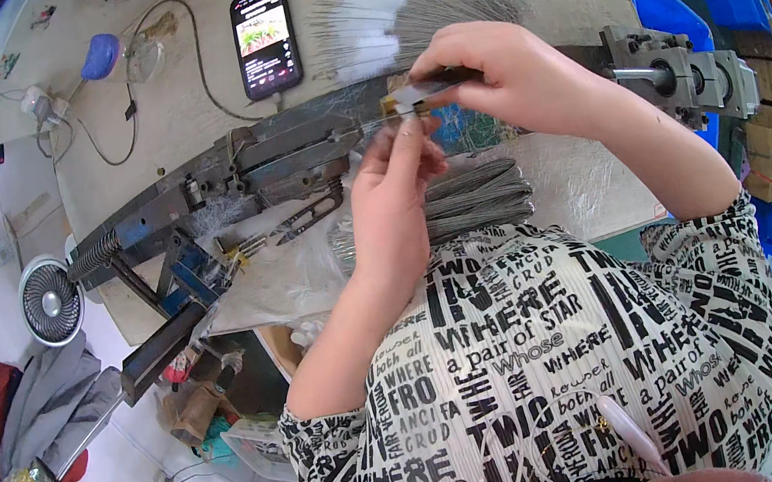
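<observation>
My right hand (505, 71) pinches a small dark tool with a brass-coloured tip (415, 94) at the end of a long grey metal machine (229, 179) on the workbench. My left hand (397, 180) reaches up just below it, fingertips pinching a thin wire at the same spot. A bundle of thin grey wires (484, 198) lies on clear plastic under my left wrist. A fan of wires with white ends (392, 3) spreads behind my hands.
A smartphone (265, 39) with a lit screen lies on the bench (169, 104). Small snips (304, 219) lie near the machine. A small fan (51, 301) stands at the left. Blue crates (669, 4) are at the right, a metal bearing block (689, 80) beside them.
</observation>
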Tool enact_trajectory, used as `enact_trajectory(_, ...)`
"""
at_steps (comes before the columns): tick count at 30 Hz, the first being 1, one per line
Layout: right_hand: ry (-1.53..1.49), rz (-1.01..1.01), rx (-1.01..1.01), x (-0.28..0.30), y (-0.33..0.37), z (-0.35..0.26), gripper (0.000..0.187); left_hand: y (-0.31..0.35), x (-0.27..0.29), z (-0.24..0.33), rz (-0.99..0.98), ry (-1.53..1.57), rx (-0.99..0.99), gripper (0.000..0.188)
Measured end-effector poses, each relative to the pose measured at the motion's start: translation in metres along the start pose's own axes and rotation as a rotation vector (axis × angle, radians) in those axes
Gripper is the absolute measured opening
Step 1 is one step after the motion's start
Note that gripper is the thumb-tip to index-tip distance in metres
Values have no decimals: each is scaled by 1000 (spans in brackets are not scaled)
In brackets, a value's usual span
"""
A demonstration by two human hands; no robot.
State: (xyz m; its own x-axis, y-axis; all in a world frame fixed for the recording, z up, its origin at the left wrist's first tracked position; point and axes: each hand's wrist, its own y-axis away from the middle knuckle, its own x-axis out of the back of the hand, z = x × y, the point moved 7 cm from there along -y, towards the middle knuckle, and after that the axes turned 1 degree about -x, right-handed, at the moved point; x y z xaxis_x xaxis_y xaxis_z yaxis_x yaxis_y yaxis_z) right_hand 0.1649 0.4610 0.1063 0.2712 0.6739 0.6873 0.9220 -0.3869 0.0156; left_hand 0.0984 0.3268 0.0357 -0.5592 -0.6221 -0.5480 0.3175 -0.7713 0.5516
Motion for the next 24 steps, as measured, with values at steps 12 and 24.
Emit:
enact_trajectory(12, -376, 210, -221, 25, 0, 12, 26, -21, -30, -4, -144, -304, -1, 26)
enact_trajectory(24, -329, 135, -130, 19, -14, 11, 30, -13, -49, -14, -391, -829, -141, 26)
